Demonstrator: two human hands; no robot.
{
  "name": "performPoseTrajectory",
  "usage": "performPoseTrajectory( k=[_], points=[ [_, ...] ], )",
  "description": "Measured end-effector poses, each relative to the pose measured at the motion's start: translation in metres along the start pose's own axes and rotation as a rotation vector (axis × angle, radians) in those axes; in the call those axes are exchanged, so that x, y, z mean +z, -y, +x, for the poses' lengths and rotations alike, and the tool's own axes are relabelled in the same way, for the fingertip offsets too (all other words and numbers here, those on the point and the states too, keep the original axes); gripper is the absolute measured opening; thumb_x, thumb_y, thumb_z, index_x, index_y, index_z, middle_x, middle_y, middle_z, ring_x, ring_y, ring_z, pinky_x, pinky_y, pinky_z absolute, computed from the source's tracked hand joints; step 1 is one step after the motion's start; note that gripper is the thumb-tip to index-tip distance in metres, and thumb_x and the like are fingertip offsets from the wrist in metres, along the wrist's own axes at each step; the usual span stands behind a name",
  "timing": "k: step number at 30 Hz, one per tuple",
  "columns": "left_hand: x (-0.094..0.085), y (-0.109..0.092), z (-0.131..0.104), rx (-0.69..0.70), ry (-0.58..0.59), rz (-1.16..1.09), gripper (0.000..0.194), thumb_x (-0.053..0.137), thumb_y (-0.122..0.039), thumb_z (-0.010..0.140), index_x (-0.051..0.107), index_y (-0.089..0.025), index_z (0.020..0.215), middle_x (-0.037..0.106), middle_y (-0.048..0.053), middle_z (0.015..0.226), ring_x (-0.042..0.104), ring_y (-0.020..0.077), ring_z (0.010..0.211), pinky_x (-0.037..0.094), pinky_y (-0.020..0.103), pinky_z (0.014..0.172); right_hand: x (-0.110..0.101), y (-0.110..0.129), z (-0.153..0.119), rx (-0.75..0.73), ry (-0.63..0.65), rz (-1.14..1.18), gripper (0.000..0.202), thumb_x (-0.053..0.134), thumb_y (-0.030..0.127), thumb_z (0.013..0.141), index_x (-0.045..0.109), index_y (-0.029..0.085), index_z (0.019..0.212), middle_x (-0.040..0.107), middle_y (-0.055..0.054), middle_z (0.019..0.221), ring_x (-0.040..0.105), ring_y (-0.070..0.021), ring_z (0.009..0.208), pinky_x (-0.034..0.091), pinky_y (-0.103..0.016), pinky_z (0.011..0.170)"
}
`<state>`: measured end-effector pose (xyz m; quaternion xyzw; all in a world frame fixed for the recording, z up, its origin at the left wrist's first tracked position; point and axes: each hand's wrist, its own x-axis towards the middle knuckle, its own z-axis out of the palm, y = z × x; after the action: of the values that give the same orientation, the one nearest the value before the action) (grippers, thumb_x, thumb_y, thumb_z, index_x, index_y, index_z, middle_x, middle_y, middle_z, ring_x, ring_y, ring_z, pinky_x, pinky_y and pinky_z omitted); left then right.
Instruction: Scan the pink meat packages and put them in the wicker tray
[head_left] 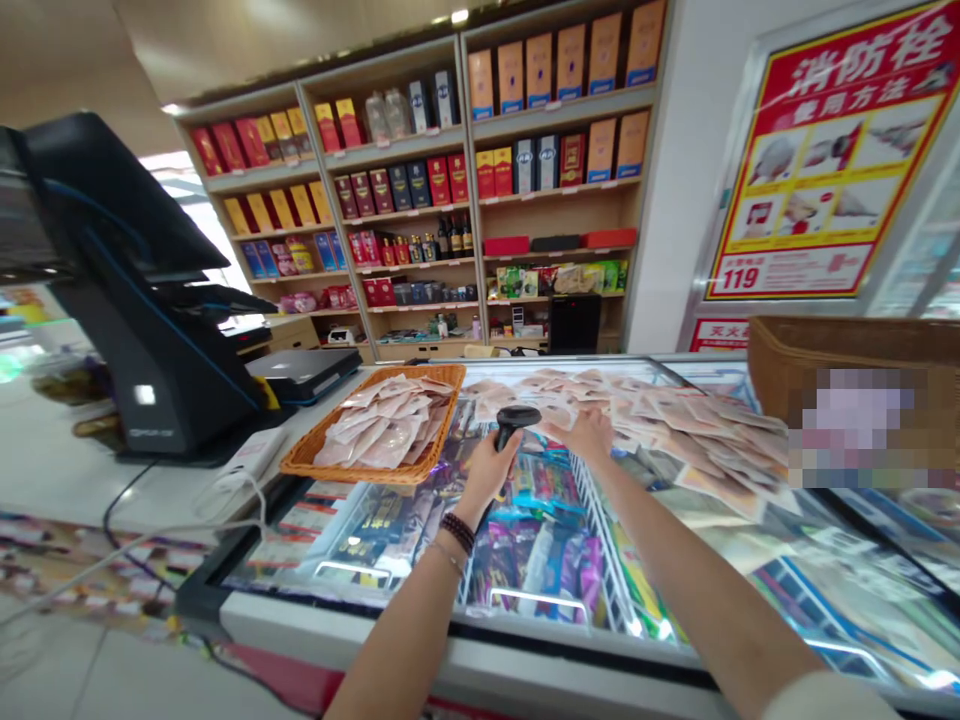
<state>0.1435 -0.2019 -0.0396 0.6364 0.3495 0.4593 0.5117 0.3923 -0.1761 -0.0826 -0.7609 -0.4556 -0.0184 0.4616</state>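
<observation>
My left hand, with dark beads on its wrist, is wrapped round the handle of a black handheld scanner above the freezer's glass top. To its right, my right hand reaches to the near edge of a spread of flat clear-and-beige packets on the glass. Its fingertips touch or nearly touch one packet; whether they grip it is too small to tell. At the left, an orange wicker basket holds a heap of similar packets.
Under the glass, the freezer holds colourful wrapped items in wire baskets. A black checkout terminal and a flat scale stand at the left. A brown box sits at the right. Shelves of boxes and bottles line the back.
</observation>
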Motion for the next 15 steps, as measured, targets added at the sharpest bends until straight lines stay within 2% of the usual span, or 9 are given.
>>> performPoseTrajectory(
  k=[4,9,15],
  points=[
    [0.001,0.003,-0.003,0.0,-0.001,-0.055,0.065,0.075,-0.086,0.081,0.053,-0.024,0.081,0.052,-0.006,0.055,0.044,0.0094,0.04,0.038,0.024,0.043,0.0,-0.004,0.005,0.022,0.058,-0.032,0.077,0.103,0.064,0.055,0.076,0.023,0.115,0.074,-0.021,0.133,0.063,-0.052,0.137,0.046,-0.064,0.117],
    [0.0,0.0,-0.003,-0.005,0.016,-0.036,0.066,0.075,-0.086,0.082,0.051,-0.025,0.08,0.052,-0.006,0.055,0.045,0.0099,0.04,0.037,0.024,0.043,-0.006,-0.017,0.005,0.009,0.068,0.28,0.066,0.095,0.049,0.066,0.068,0.028,0.122,0.081,-0.008,0.11,0.076,-0.0381,0.114,0.058,-0.054,0.103],
    [-0.004,0.003,-0.003,-0.002,0.013,-0.026,0.067,0.072,-0.089,0.081,0.051,-0.025,0.082,0.052,-0.006,0.055,0.047,0.0109,0.042,0.041,0.025,0.045,-0.009,-0.015,0.006,0.06,-0.005,0.498,0.057,0.092,0.044,0.064,0.066,0.027,0.112,0.082,-0.007,0.109,0.078,-0.0358,0.109,0.059,-0.055,0.106]
  ],
)
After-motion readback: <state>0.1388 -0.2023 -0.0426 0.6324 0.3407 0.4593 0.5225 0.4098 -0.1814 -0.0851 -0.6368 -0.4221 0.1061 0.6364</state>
